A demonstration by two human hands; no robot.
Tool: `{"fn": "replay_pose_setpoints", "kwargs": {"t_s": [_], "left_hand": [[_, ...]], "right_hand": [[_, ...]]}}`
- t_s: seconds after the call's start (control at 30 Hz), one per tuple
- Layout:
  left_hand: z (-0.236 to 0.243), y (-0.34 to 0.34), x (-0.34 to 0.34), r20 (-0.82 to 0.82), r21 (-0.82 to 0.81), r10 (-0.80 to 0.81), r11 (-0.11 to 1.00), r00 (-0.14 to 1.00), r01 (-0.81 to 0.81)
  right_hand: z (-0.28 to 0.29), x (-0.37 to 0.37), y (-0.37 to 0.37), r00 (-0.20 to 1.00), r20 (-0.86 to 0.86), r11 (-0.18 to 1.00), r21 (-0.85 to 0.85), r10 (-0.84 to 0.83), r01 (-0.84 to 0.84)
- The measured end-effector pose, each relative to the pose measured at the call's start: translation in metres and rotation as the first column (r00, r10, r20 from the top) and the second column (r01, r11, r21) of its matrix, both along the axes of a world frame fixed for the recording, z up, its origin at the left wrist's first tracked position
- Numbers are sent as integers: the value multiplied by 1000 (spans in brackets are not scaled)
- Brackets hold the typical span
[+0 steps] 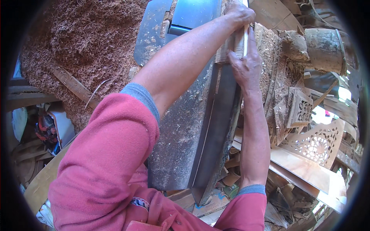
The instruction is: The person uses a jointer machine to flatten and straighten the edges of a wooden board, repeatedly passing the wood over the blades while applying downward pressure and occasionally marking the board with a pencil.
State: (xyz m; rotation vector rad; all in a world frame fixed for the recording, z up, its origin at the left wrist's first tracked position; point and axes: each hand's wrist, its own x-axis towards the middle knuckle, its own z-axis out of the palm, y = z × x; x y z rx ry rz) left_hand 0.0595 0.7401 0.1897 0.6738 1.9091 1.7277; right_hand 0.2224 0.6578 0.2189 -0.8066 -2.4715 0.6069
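Note:
A narrow wooden board (239,44) with a pale edge lies along the raised dark fence of a jointer-like woodworking machine (179,146). My left hand (239,13) reaches across the metal bed and is closed over the board's far part, near the upper edge of the view. Closer to me, my right hand (246,69) grips the near end, thumb on the left side and fingers stretched along the right. The far end of the board runs out of view. My left forearm covers part of the bed and the slot in it.
Reddish wood shavings (84,42) heap up left of the machine, with a wooden strip (73,84) on them. At right are a log-like cylinder (325,50), a carved wooden block (300,107), a pierced carved panel (320,144) and flat boards (300,169). Scraps lie below.

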Motion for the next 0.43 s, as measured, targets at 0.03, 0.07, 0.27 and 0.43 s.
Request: {"fn": "replay_pose_setpoints", "kwargs": {"t_s": [0.03,0.07,0.27,0.43], "left_hand": [[7,0,1,11,-36,-22,999,1000,22],[13,-1,4,23,-71,-43,996,999,44],[7,23,-13,50,-103,-70,992,996,75],[14,23,-31,-74,-185,-54,982,996,39]], "right_hand": [[-1,2,3,1000,10,1000,-14,-18,18],[-1,3,7,999,21,999,-17,-30,30],[-7,-7,24,999,10,999,42,-35,34],[3,-22,25,1000,21,995,99,-20,18]]}}
